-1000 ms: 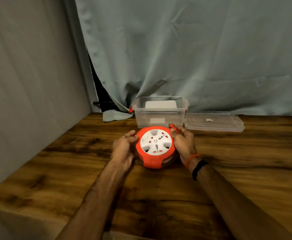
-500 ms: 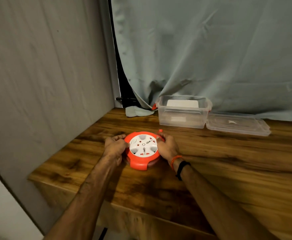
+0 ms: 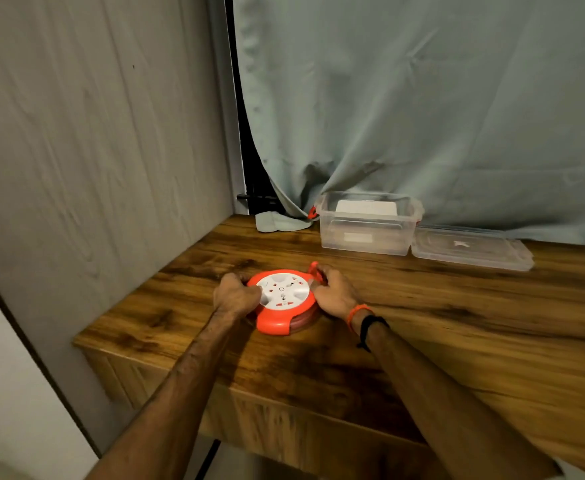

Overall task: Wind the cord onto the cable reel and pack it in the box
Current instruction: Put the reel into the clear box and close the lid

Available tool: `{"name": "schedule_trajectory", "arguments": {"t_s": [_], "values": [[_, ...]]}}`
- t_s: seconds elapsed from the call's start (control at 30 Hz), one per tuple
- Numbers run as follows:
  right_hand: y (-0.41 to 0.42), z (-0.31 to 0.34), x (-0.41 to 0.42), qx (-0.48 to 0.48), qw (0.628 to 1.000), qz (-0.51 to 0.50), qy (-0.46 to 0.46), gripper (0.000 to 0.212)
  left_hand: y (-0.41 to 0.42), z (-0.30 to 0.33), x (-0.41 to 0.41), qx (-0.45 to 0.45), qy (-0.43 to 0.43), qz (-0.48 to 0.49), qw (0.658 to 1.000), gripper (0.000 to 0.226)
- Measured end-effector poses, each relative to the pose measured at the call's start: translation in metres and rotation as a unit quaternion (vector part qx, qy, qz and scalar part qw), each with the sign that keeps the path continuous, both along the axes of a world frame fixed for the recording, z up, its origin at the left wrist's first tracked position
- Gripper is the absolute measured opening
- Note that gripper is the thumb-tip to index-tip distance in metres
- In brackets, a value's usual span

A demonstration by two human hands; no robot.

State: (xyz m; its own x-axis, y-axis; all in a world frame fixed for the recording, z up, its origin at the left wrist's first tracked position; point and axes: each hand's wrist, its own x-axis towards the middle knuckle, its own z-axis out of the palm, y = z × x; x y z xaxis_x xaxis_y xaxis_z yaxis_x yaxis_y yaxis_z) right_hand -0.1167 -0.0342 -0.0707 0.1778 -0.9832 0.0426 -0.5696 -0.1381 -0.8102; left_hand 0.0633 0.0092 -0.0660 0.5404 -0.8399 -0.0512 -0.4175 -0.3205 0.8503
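Observation:
An orange cable reel with a white socket face lies flat on the wooden table. My left hand grips its left rim, thumb on the white face. My right hand holds the right rim, fingers around a small orange handle or cord end sticking up. Wound orange cord shows under the reel's front edge. The clear plastic box stands open at the back by the curtain, a white item inside it.
The box's clear lid lies flat just right of the box. A grey wall panel borders the table's left side, a pale curtain hangs behind. The table's front edge is near my forearms.
The view has pulled back and swung left, so the reel and box now appear further right and smaller. Both hands stay on the reel, which has hardly moved on the table.

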Motion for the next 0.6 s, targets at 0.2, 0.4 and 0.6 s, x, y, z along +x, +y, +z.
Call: {"name": "schedule_trajectory", "arguments": {"t_s": [0.2, 0.4, 0.6], "values": [[0.008, 0.013, -0.028, 0.051, 0.993, -0.052, -0.092, 0.052, 0.009, 0.022, -0.011, -0.003, -0.014, -0.001, 1.0, 0.047], [0.011, 0.043, -0.07, 0.026, 0.986, -0.085, -0.138, 0.044, 0.006, 0.059, -0.044, -0.064, -0.028, -0.016, 0.997, 0.042], [-0.005, 0.069, -0.114, -0.007, 0.977, -0.145, -0.157, 0.038, -0.029, 0.076, -0.077, -0.088, 0.018, -0.097, 0.991, 0.018]]}}
